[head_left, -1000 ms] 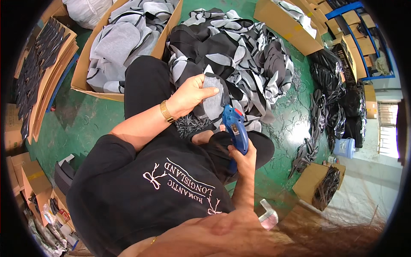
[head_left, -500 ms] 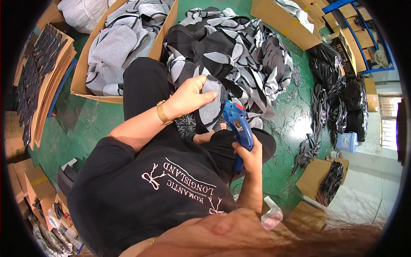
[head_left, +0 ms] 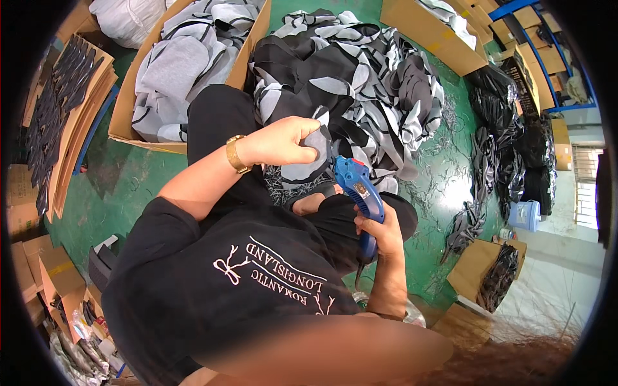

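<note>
My left hand [head_left: 286,143], with a gold watch at its wrist, is closed on the edge of a grey fabric piece [head_left: 304,169] with a dark border. The piece hangs below the fingers, over my lap. In my right hand [head_left: 385,229] is a blue handheld electric fabric cutter [head_left: 360,190] with a red part near its head; my fingers wrap its grip. The cutter's head points away from me and meets the right edge of the fabric. Its blade is too small to make out.
A heap of black and grey fabric pieces [head_left: 412,96] lies ahead on the green floor [head_left: 428,238], among thin scraps. To its left stands a cardboard box [head_left: 122,122] of grey pieces. Black plastic bags [head_left: 492,103] and a pale blue bucket [head_left: 524,215] are at right.
My left hand has moved slightly down and turned, drawing the fabric round so more of it hangs below the fingers. The cutter has shifted a little down and right, staying at the fabric's edge.
</note>
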### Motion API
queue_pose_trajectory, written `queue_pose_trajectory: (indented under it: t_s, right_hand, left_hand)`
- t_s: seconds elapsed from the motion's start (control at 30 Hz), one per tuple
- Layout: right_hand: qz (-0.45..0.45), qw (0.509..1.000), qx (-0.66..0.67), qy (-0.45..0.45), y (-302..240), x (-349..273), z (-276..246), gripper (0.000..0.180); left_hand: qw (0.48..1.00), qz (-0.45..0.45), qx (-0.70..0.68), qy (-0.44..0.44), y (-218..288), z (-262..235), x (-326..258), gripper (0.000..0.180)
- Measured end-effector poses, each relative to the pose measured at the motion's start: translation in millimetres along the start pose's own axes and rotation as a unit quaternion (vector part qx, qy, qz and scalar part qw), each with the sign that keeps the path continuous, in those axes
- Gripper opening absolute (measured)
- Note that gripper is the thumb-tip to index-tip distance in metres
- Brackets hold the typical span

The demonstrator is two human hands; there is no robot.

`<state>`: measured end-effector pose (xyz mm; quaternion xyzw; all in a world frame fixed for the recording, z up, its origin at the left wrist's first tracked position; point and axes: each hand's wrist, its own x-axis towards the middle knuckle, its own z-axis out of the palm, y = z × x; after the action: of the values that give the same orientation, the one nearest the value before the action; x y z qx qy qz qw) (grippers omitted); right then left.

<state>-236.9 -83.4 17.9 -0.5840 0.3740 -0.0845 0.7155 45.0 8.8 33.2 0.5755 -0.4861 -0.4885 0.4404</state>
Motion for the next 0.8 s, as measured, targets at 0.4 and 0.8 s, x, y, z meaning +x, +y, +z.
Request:
queue_pose_trajectory:
  t_s: [0.4,0.8]
  right_hand:
    - [-0.010,0.997,-0.071,-0.016,-5,5,-1,0.034]
    - [-0.160,0.975,-0.064,0.142,-12,50,39,0.032]
  left_hand:
    - [0.981,0.055,0.087,-0.162,-14,-13,7,0.013]
    - [0.974,0.057,-0.189,-0.110,-51,42,14,0.014]
